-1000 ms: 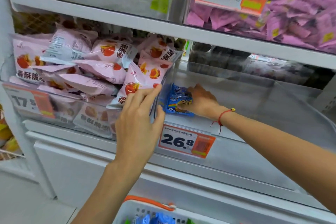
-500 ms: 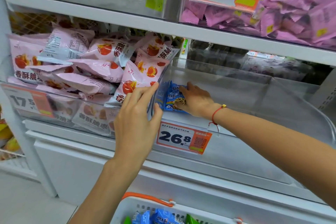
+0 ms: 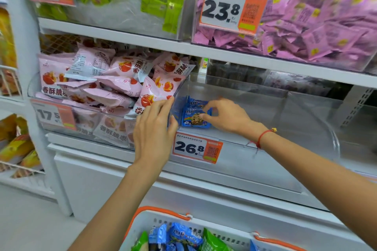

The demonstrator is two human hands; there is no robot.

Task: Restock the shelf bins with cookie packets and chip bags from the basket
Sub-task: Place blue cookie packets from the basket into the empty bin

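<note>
Two or so blue cookie packets lie stacked in the front left corner of a clear, otherwise bare shelf bin. My right hand reaches into that bin, its curled thumb and fingertips pinching the right edge of the top packet. My left hand holds the clear wall between this bin and the one to its left, fingers on the pink-bag side, thumb on the cookie side. The white basket with orange handles sits below, holding more blue packets and green bags.
The bin to the left is heaped with pink chip bags. A 26.8 price tag hangs on the cookie bin's front. The shelf above carries bins of green packets and purple packets. A wire rack with yellow bags stands at far left.
My right hand has drawn back a little to the packets' right edge, leaving them flat in the bin corner. My left hand stays on the bin wall. More of the basket shows.
</note>
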